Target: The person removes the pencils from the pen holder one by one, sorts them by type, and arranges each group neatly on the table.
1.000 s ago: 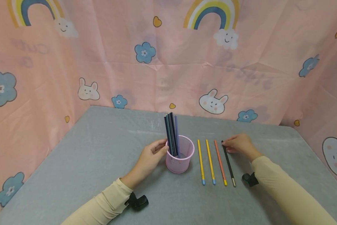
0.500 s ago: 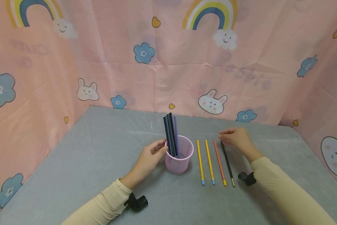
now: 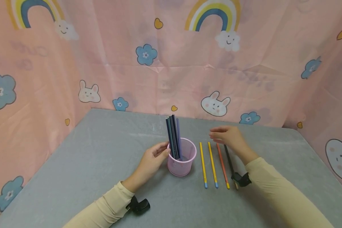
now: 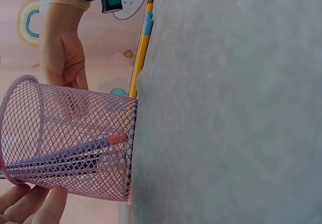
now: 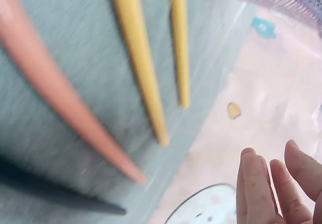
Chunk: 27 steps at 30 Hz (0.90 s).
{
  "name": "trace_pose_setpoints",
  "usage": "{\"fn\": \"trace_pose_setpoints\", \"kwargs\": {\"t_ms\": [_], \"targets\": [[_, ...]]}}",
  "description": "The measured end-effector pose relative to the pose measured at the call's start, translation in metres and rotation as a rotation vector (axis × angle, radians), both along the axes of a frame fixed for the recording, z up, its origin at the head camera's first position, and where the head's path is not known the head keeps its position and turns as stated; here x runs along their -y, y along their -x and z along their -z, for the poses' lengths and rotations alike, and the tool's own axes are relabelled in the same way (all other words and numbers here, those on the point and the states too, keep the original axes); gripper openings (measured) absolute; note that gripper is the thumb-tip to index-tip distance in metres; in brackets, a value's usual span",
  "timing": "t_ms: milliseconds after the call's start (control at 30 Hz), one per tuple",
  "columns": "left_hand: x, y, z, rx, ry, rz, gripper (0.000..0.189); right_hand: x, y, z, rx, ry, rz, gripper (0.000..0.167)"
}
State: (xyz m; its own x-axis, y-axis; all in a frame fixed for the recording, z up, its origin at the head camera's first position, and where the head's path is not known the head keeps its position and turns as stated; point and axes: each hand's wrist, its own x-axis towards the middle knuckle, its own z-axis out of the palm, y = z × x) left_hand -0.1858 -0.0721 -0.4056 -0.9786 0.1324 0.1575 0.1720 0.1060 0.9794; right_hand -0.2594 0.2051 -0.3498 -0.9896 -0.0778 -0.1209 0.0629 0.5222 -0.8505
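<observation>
My left hand (image 3: 148,162) holds the side of a pink mesh pen cup (image 3: 179,169), thumb at the rim. Several dark pencils (image 3: 172,136) and a purple one (image 3: 178,134) lean in the cup against its left side. To the right of it, two yellow pencils (image 3: 203,167), a red-orange pencil (image 3: 223,166) and a black pencil (image 3: 229,160) lie side by side on the table. My right hand (image 3: 230,138) is over the far ends of the red-orange and black pencils, fingers extended to the left and holding nothing. In the right wrist view its fingers (image 5: 254,189) are apart from the pencils.
The grey table (image 3: 102,152) ends at a pink printed cloth (image 3: 165,82) behind and at both sides. A black wrist camera (image 3: 241,180) on the right arm overlaps the black pencil in the head view; another wrist camera (image 3: 139,205) sits by the left sleeve.
My right hand has let go of the black pencil's far end and moved left and slightly up. The left hand and the pen cup stay put.
</observation>
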Motion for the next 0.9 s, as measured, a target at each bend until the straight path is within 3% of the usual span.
{"fn": "trace_pose_setpoints", "kwargs": {"t_ms": [467, 900], "targets": [[0.000, 0.000, -0.001, -0.005, -0.004, -0.001, 0.039, 0.033, -0.009, -0.012, -0.008, 0.104, -0.099, 0.040], [0.000, -0.001, -0.001, -0.006, 0.001, 0.005, 0.038, 0.057, -0.008, -0.021, -0.033, 0.223, -0.160, 0.037]]}}
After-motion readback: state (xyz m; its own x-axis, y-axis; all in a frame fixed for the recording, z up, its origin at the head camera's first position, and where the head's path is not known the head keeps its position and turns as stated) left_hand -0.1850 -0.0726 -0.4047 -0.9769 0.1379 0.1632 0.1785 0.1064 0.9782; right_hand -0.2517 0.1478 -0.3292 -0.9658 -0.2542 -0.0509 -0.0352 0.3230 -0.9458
